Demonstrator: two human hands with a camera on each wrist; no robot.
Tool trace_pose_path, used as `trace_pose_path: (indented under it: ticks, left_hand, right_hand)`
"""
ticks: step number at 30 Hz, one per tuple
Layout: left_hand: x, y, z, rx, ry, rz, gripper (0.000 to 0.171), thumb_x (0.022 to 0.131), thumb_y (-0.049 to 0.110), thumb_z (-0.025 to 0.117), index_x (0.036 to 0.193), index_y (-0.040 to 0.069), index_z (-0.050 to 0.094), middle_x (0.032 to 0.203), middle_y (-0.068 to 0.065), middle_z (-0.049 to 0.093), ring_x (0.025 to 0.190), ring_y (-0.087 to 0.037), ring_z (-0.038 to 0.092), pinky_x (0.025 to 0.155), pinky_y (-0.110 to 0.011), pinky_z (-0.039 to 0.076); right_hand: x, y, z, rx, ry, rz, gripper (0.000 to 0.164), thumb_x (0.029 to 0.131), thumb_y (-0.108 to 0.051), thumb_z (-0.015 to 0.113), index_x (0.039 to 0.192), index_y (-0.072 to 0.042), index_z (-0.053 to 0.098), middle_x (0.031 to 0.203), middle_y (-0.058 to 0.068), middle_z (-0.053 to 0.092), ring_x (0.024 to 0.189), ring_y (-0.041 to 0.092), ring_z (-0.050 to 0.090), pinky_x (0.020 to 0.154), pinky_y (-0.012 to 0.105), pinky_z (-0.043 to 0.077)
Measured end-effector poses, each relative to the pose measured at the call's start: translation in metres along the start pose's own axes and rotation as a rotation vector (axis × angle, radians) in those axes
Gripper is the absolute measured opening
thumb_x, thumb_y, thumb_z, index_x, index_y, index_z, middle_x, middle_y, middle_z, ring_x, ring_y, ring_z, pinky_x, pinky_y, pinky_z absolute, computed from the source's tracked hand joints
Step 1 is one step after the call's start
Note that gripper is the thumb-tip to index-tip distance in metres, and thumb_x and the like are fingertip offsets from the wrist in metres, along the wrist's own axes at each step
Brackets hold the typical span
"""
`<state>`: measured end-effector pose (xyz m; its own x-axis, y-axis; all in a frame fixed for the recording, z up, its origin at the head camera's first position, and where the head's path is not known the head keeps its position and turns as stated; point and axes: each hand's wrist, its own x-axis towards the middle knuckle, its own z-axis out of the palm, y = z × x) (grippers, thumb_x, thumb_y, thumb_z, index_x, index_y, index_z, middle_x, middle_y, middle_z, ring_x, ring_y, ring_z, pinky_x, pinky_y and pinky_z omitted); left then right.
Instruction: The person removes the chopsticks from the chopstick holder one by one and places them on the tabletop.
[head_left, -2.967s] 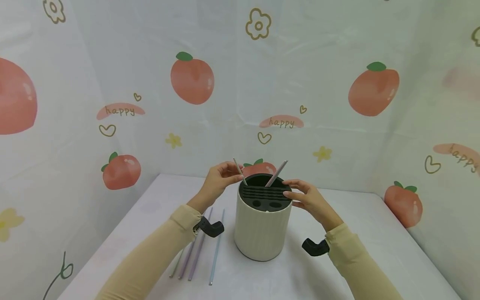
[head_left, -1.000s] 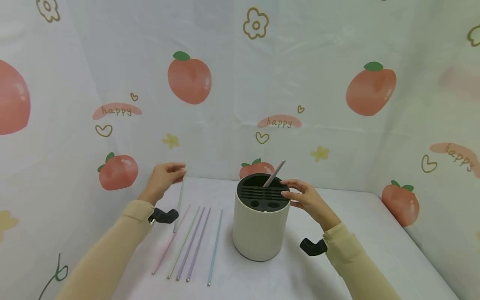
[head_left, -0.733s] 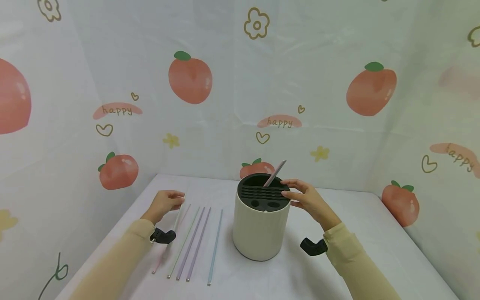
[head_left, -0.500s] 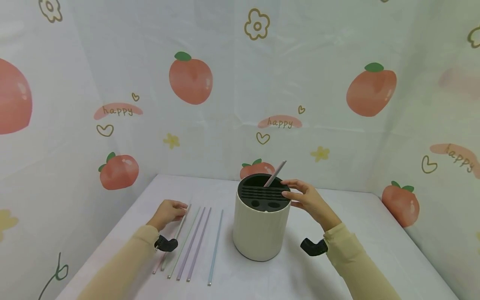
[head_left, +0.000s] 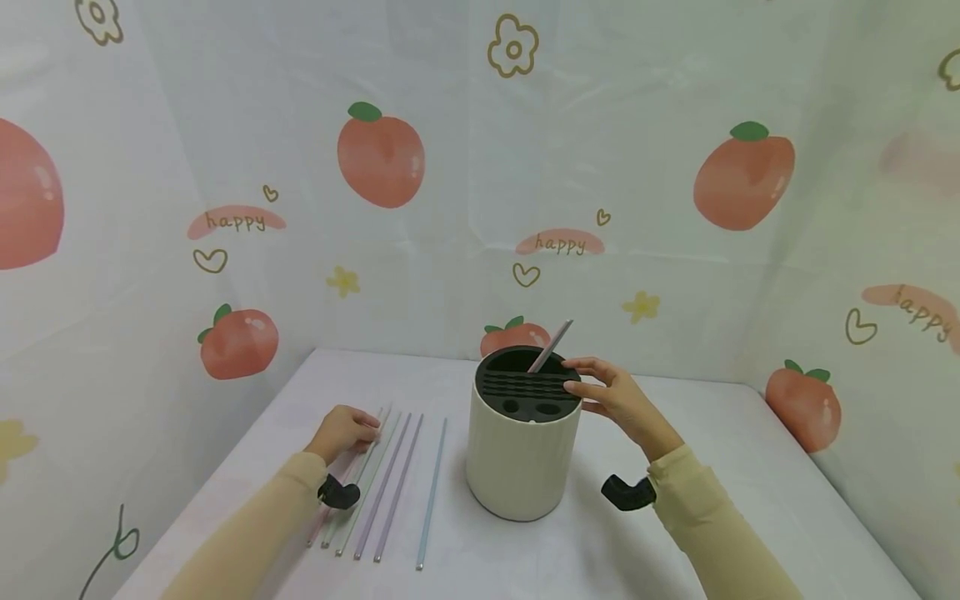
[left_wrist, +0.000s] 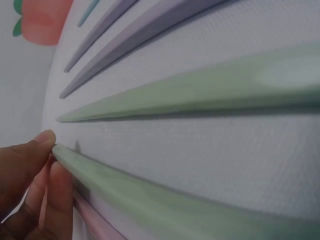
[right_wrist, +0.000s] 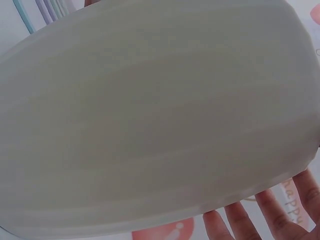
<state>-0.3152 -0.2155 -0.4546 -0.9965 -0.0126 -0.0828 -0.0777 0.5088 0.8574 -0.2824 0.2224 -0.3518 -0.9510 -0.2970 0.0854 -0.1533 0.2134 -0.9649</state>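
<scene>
A white backdrop (head_left: 600,125) printed with peaches, hearts and the word "happy" rises behind a white-covered worktop (head_left: 787,500), whose back edge and two side edges show. Two pale-yellow sleeves (head_left: 727,525) reach in from the near side. A cream, ribbed cylindrical holder (head_left: 517,467) stands upright about midway between the worktop's left and right edges, its black top (head_left: 530,410) divided into a large opening at the back, a row of narrow slots and two holes in front.

The person's right hand (head_left: 618,404) grips the holder at the right of its rim, fingers bent around the far side. The left hand (head_left: 345,432), nearer the worktop's left edge, pinches the far tip of a pale-green stick (left_wrist: 125,192) between thumb and fingers; whether that tip touches the cloth is hard to tell.

The held stick lies second in a row between the left edge and the holder, beside a pink stick (left_wrist: 97,220) on the outside. A second green stick (left_wrist: 200,95), two purple sticks (head_left: 399,487) and, set apart, a blue stick (head_left: 432,496) follow toward the holder. From its back opening leans a pinkish stick (head_left: 551,346).
</scene>
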Motion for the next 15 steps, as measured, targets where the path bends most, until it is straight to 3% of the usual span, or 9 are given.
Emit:
trace_pose_path:
  ticks: [15]
  left_hand:
    - [0.0029,0.0020,0.0033,0.034,-0.007,-0.047,0.021,0.078,-0.004,0.074,0.097,-0.010,0.069,0.078,-0.011,0.070,0.057,-0.011,0.063,0.056,-0.023,0.057]
  right_hand:
    - [-0.0007,-0.0018,-0.0006,-0.015,-0.011,-0.002,0.050,0.092,-0.023,0.066,0.135,-0.004,0.049,0.141,0.018,0.042,0.107,0.007,0.058,0.097,0.036,0.051]
